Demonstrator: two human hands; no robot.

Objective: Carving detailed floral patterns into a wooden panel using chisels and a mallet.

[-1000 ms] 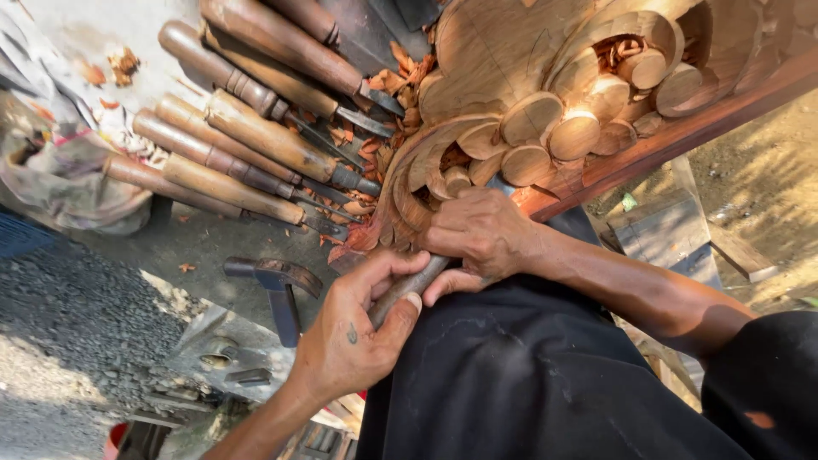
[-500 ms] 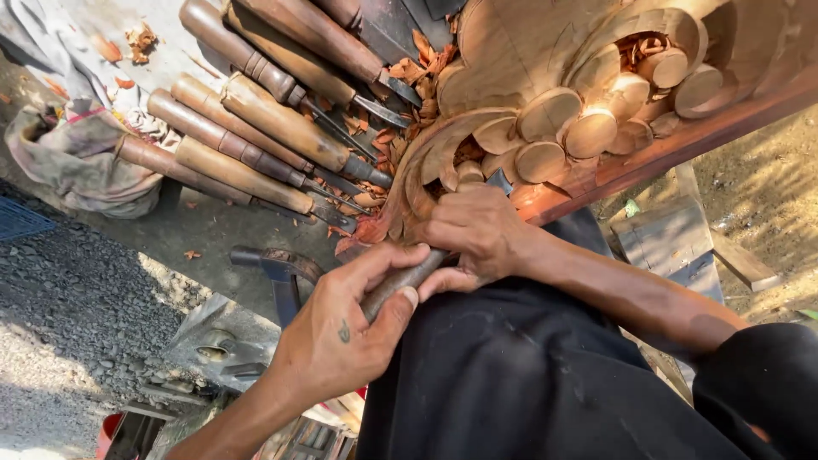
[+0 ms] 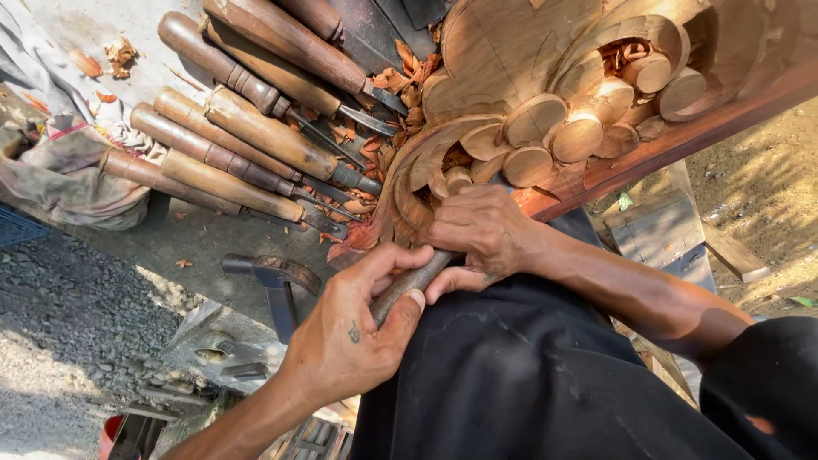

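Sunlit bench (image 3: 204, 234) carries a row of wooden-handled chisels (image 3: 247, 128) left of a carved wood panel (image 3: 545, 77). Left hand (image 3: 349, 341) and right hand (image 3: 481, 234) both have fingers clamped on one chisel (image 3: 409, 285), its tip hidden at the panel's near edge.

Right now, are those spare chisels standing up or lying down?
Lying down. The spare chisels lie flat side by side on the bench, handles pointing left and blades toward the carving.
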